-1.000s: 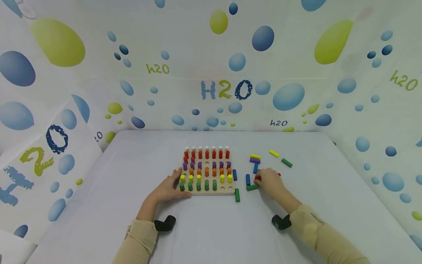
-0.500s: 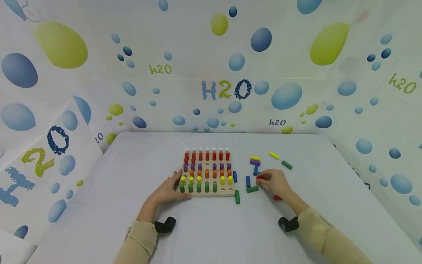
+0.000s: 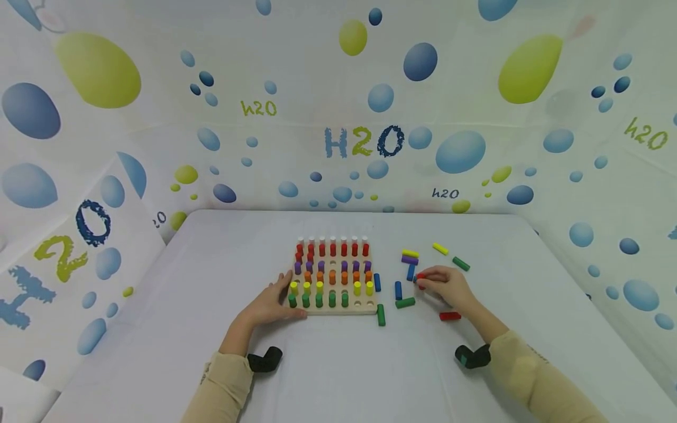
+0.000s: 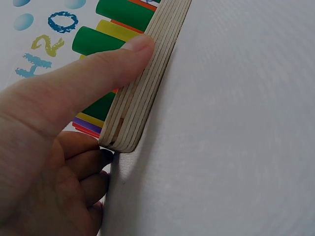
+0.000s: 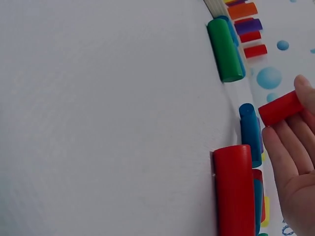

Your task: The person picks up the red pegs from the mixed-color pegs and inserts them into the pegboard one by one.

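Observation:
A wooden pegboard point(image 3: 338, 312) stands on the table with rows of white, red, purple, orange, yellow and green pegs upright in its holes. My left hand point(image 3: 272, 302) grips its near left corner. In the left wrist view the thumb point(image 4: 135, 56) lies on the board's edge, fingers bent beside the corner. My right hand point(image 3: 446, 288) pinches a red peg point(image 5: 280, 109) between thumb and fingers, right of the board and close to the loose blue pegs. Another red peg point(image 3: 450, 316) lies on the table below that hand. Several holes show bare, two of them in the green row.
Loose pegs lie right of the board: a green peg point(image 3: 381, 315) by its corner, another green peg point(image 3: 405, 302), a blue peg point(image 3: 398, 290), a purple peg point(image 3: 409, 259) and a yellow peg point(image 3: 440, 248). A patterned cloth wall point(image 3: 296, 158) rises behind the table.
My right hand has drawn back slightly rightward from the loose pegs, with the red peg now showing in its fingers. The red peg under the forearm has come into view. My left hand stays put.

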`<state>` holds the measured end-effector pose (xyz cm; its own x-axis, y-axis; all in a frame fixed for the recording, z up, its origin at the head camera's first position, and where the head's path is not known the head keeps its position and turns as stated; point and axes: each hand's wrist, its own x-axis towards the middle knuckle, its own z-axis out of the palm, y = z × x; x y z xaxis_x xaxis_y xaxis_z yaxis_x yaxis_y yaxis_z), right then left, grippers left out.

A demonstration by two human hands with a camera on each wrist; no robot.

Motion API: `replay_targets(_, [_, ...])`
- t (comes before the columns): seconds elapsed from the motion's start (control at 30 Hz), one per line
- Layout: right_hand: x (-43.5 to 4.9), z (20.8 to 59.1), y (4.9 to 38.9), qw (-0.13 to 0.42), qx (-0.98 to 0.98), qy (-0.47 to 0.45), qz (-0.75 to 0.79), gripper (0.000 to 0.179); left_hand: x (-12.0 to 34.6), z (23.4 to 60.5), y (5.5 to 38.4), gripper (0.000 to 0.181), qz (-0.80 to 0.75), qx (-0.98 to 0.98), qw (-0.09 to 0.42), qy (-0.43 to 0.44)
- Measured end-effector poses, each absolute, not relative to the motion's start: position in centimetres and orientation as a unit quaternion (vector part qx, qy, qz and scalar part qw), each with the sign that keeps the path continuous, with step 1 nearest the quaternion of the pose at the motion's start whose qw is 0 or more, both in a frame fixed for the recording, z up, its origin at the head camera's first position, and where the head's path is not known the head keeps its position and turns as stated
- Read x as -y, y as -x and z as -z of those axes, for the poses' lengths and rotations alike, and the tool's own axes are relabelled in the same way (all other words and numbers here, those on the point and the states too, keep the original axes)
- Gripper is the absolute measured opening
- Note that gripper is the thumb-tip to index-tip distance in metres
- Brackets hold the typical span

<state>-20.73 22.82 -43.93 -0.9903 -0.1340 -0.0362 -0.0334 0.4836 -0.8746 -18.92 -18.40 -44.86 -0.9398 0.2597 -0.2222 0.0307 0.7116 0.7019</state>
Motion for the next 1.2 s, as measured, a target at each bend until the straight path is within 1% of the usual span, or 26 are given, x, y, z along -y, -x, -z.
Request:
replay_targets(0.4, [-22.8, 42.6, 21.1, 0.072, -0.812, 0.012, 0.579, 0.050, 18.4, 44.7, 19.0, 0.111, -0.367, -0.913, 0.159, -0.078])
replay_targets(0.73, [-21.1, 42.1, 21.7, 0.076, -0.778, 0.028, 0.623, 0.047, 18.3, 45.0, 19.0, 0.112, -0.373, -0.912, 0.155, -0.076])
replay_targets(1.0, [-18.8, 41.7, 22.6, 0.091, -0.781, 0.013, 0.618, 0.047, 18.3, 45.1, 19.1, 0.113, -0.377, -0.910, 0.154, -0.077])
replay_targets(1.2, [-16.6, 41.1, 23.2, 0.097, -0.769, 0.049, 0.630, 0.044, 18.4, 45.1, 19.1, 0.114, -0.378, -0.909, 0.156, -0.075])
